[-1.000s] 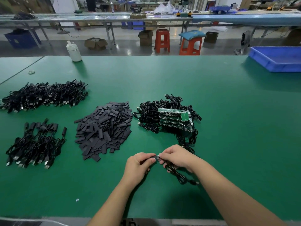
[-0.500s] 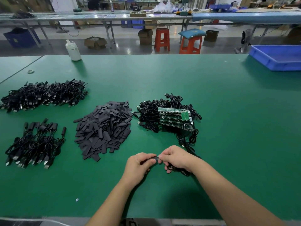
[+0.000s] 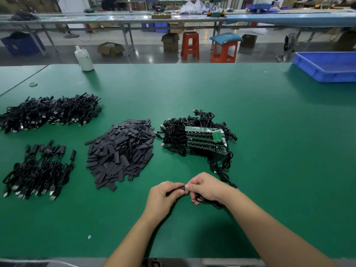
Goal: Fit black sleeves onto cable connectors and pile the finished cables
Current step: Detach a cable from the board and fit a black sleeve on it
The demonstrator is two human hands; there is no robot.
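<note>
The sleeve [image 3: 180,189] sits low in the frame, just right of centre, pinched between both hands above the bench [image 3: 269,151]. The left hand [image 3: 163,195] has its grip closed on the sleeve, fingers curled around it. The right hand [image 3: 208,186] has its grip closed on the cable [image 3: 210,202], thumb and forefinger pinching at the connector end where it meets the sleeve. The connector itself is hidden by the fingers; how far it has entered the sleeve cannot be told.

The cable loops under the right palm and trails up-right to the unfinished stock [image 3: 198,139], centre of the frame. The loose sleeves [image 3: 119,151] lie left of centre. Finished cables [image 3: 38,170] lie at the left edge, with a larger pile [image 3: 50,112] at upper left.

Likely faults:
- Sleeve buckles or jams if pushed on at an angle.
- Sleeve stops short if the pinch slips.
- The trailing cable may drag neighbouring cables from the stock when lifted away.
</note>
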